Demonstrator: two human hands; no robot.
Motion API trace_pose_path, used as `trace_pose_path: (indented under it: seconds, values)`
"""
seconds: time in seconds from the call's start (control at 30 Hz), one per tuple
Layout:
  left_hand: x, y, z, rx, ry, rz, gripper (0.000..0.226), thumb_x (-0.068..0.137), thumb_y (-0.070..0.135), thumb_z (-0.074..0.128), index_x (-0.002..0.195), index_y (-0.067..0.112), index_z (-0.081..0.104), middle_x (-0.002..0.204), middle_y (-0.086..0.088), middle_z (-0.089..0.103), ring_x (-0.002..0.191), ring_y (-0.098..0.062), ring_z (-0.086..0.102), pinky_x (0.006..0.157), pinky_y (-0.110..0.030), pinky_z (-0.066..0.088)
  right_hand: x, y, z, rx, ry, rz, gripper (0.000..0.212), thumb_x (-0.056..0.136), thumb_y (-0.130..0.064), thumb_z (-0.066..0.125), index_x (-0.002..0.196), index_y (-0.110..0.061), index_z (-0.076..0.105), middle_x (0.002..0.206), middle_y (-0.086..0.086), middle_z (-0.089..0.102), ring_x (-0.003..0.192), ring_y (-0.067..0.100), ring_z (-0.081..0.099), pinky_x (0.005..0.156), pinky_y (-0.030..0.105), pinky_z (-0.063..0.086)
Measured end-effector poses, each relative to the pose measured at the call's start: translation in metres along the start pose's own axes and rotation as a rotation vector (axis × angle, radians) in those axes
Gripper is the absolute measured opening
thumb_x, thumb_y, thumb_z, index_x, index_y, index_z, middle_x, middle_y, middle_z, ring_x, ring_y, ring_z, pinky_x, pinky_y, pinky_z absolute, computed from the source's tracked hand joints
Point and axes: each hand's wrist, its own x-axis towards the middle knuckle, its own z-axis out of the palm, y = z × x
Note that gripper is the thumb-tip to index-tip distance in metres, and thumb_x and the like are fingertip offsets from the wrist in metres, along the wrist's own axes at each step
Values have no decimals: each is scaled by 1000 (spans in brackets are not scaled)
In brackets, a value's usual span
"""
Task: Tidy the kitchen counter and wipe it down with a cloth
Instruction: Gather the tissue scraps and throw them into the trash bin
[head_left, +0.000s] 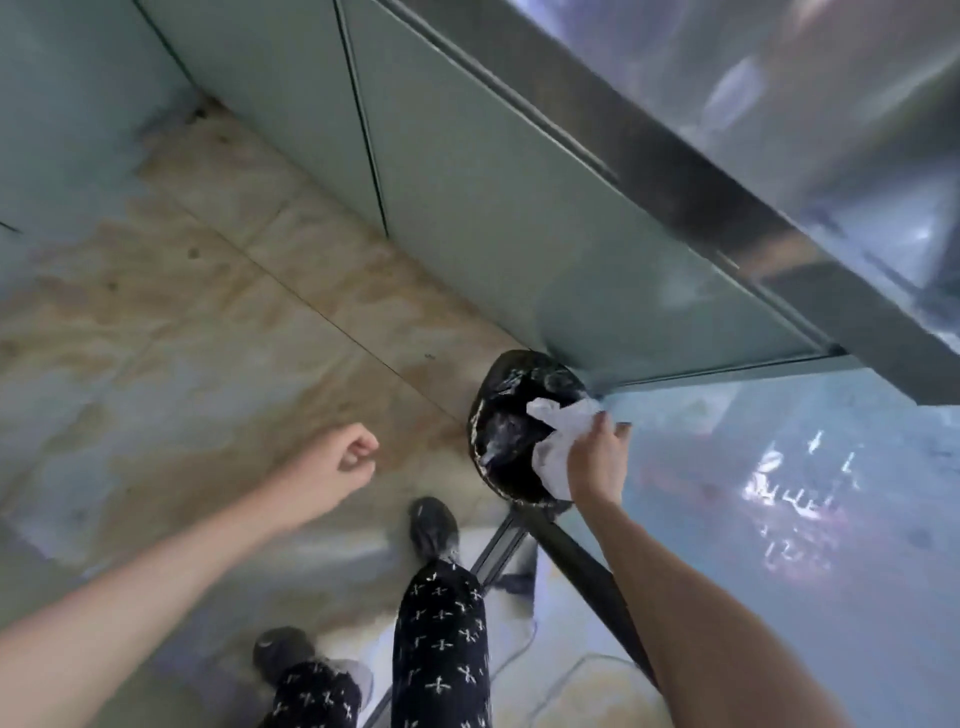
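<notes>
Right grip (597, 457) grasping a crumpled white cloth (558, 447) over the bin (511, 431)
Bin is lined with a black bag, on the floor (208, 312) against the counter (779, 130) cabinets; left grip (345, 462) clenched, holding nothing; no legible writing

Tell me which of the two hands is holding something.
The right hand: it grips a crumpled white wipe over the black-lined bin. The left hand is curled and holds nothing.
</notes>
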Motion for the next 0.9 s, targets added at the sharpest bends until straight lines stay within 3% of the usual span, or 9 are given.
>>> trace_pose_path:
  seconds: [0.1, 0.17, 0.27, 0.37, 0.5, 0.6, 0.67, 0.77, 0.9]
  values:
    - [43, -4, 14, 75, -25, 53, 10, 88, 17, 57, 97, 21, 56, 103, 6, 58, 95, -9, 57, 73, -15, 40, 39, 23, 40, -113, -280, 68, 86, 81, -39, 66, 146, -18, 14, 151, 21, 7, 136, 44, 19, 108, 48, 25]
    - [61, -9, 16, 84, -23, 32, 11, 88, 20, 57, 98, 21, 57, 104, 6, 58, 95, -8, 57, 73, -15, 40, 53, 28, 55, -94, -483, 123, 102, 77, -49, 69, 148, -32, -3, 156, 12, -15, 142, 41, 1, 112, 55, 11]
    - [74, -14, 13, 61, 6, -18, 15, 87, 16, 58, 102, 14, 59, 105, 1, 60, 95, -14, 58, 69, -4, 34, 63, 26, 59, 1, -524, 106, 82, 82, -32, 68, 148, -27, 18, 155, 14, 16, 137, 37, 26, 111, 48, 28]
    - [68, -7, 1, -20, 57, -63, 20, 85, 12, 60, 105, 10, 58, 107, -2, 59, 96, -16, 56, 67, -12, 36, 58, 9, 40, -72, -592, 71, 54, 87, -17, 61, 138, -11, 43, 133, 14, 52, 115, 28, 54, 92, 32, 44]
    - [47, 15, -26, -287, 240, -164, 22, 85, 12, 58, 106, 15, 54, 105, -1, 57, 101, -19, 55, 81, -25, 37, 37, -48, -4, -83, -512, -98, 23, 85, -9, 55, 105, -3, 64, 90, 9, 62, 88, 24, 57, 70, 29, 45]
    - [17, 40, -42, -459, 269, -190, 30, 87, 15, 56, 116, 16, 50, 107, 0, 55, 100, -17, 52, 80, -26, 40, -1, -109, -40, -43, -469, -245, 18, 84, -6, 50, 68, -15, 51, 69, -1, 48, 66, 15, 46, 53, 23, 34]
    - [-5, 55, -57, -574, 305, -178, 30, 87, 15, 57, 116, 15, 50, 108, -2, 55, 100, -17, 52, 86, -27, 40, -34, -152, -62, -6, -495, -338, 21, 85, -5, 48, 74, -21, 57, 77, 0, 57, 69, 11, 51, 57, 16, 38]
    - [-39, 62, -89, -674, 394, -179, 25, 86, 16, 57, 111, 16, 51, 105, -2, 55, 97, -17, 52, 87, -28, 41, -87, -222, -89, -67, -502, -520, 37, 86, -8, 49, 121, -13, 57, 123, 5, 59, 111, 19, 55, 77, 16, 37]
    - [-100, 39, -144, -717, 540, -196, 25, 85, 11, 58, 110, 10, 52, 95, -2, 53, 89, -18, 51, 77, -25, 39, -168, -308, -110, -89, -494, -815, 38, 83, -8, 54, 120, -10, 57, 125, 8, 58, 113, 23, 54, 90, 26, 43]
